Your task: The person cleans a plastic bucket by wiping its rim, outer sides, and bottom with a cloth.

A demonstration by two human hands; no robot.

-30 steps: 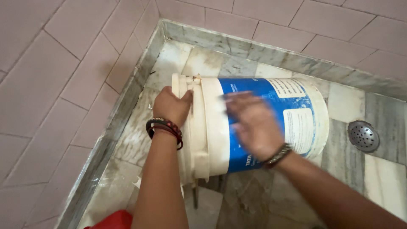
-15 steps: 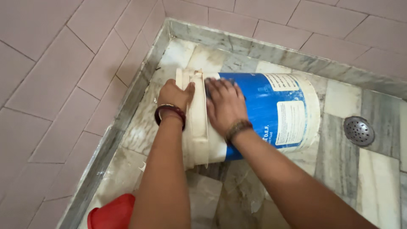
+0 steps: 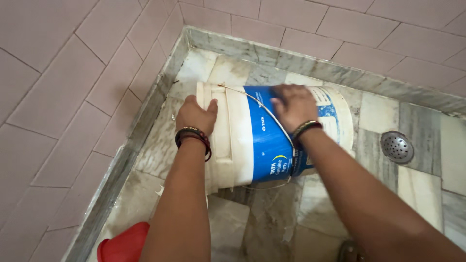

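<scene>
Bucket [image 3: 262,140], a white plastic pail with a blue printed label, lies on its side near the middle of the frame, on the wet marble floor [image 3: 272,223] of a tiled corner; its rim end points to the left of the frame and its base to the right. We have our left hand [image 3: 196,115] curled over the ribbed rim band, fingers wrapped round the lip; our right hand [image 3: 293,106] lies flat and spread on the upper wall of the label, pressing rather than gripping. A thin wire bail handle [image 3: 272,121] arcs loose across the blue label from the rim toward the lower side. We judge the pail light and apparently empty, though we cannot see inside; its walls look stiff but a little springy; lying on its round side on wet stone, it would roll and slide easily. The label surface looks smooth and likely slippery, so the ribbed rim or the wire handle gives the surest hold. A round steel floor drain [image 3: 397,147] sits at the right of the frame, well apart from the pail; a red plastic object [image 3: 124,245] shows at the lower left edge.
</scene>
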